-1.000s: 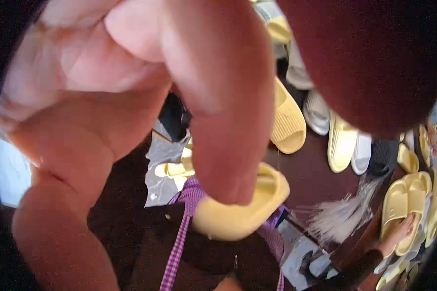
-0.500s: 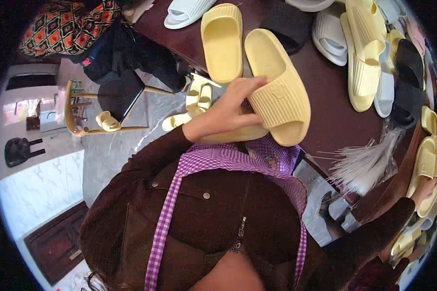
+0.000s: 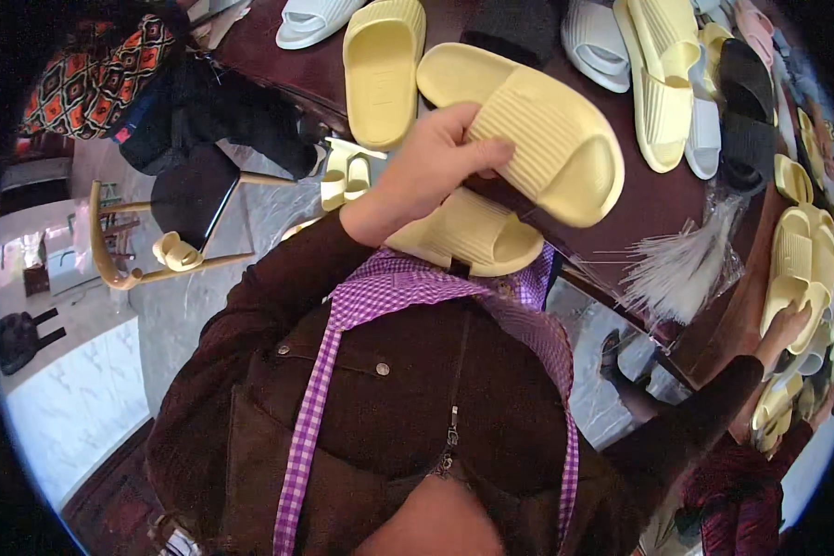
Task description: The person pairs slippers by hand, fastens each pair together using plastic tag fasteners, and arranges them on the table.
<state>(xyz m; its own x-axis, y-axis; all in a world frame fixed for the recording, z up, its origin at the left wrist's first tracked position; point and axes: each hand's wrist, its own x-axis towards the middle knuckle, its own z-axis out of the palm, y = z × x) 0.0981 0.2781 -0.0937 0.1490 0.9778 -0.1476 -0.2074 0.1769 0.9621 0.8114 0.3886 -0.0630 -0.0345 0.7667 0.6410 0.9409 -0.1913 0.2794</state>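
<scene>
My left hand [image 3: 431, 157] grips a yellow slide sandal [image 3: 551, 139] by its ribbed strap, thumb on top. The sandal is raised above the dark red table, its open toe pointing to the lower right. Below it, at my apron, lies another yellow slide [image 3: 477, 232], partly hidden by my left wrist. A single yellow sole [image 3: 382, 83] rests on the table just beyond the hand. Far to the right, my right hand [image 3: 788, 326] is closed on a yellow slide sandal [image 3: 803, 264] at the edge of a pile; the fingers are small and partly hidden.
Grey, black and yellow slides [image 3: 663, 93] crowd the table's far right. A bundle of thin white ties [image 3: 681, 269] lies near the table edge [image 3: 602, 296]. At left stands a chair [image 3: 195, 199] with a small slide on it. A co-worker's maroon sleeve [image 3: 737, 500] shows lower right.
My left hand has turned its sandal so the toe swings right and upward, uncovering the slide below. My right hand stays on its sandal. The whole view has shifted slightly.
</scene>
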